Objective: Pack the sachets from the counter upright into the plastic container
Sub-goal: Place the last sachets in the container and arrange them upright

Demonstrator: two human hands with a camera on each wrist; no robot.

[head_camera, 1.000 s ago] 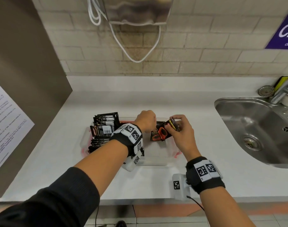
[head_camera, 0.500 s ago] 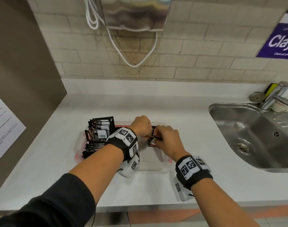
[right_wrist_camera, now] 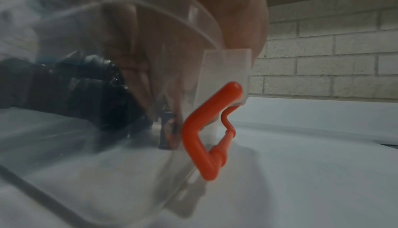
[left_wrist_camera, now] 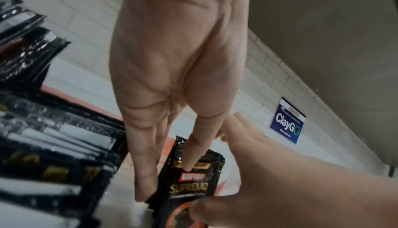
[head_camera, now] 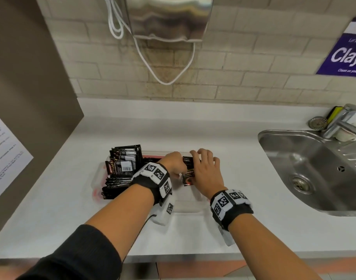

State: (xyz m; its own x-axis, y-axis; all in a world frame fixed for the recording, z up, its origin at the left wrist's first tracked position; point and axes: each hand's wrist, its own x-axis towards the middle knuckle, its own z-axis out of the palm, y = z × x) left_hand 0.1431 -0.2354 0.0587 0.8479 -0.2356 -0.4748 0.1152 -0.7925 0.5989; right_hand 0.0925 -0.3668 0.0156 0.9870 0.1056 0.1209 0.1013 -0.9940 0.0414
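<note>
A clear plastic container [head_camera: 185,207] with orange clips [right_wrist_camera: 202,138] sits on the white counter. Several black sachets [head_camera: 122,168] stand packed in its left part, blurred in the left wrist view [left_wrist_camera: 53,138]. In the container's middle, both hands hold a small stack of black Supremo sachets [head_camera: 188,174] upright. My left hand [head_camera: 174,164] pinches the stack [left_wrist_camera: 191,185] between thumb and fingers from the left. My right hand [head_camera: 207,170] grips it from the right, thumb on its front. Through the container wall [right_wrist_camera: 107,163], dark sachets [right_wrist_camera: 86,95] and fingers [right_wrist_camera: 137,71] show dimly.
A steel sink [head_camera: 314,168] with a tap [head_camera: 338,122] lies to the right. A brown panel [head_camera: 31,77] with a paper sheet [head_camera: 3,154] bounds the counter on the left. A metal dispenser [head_camera: 169,17] and white cable hang on the brick wall.
The right hand brought its sachets leftwards to the left hand. Both hands then lowered the joined stack into the container's middle.
</note>
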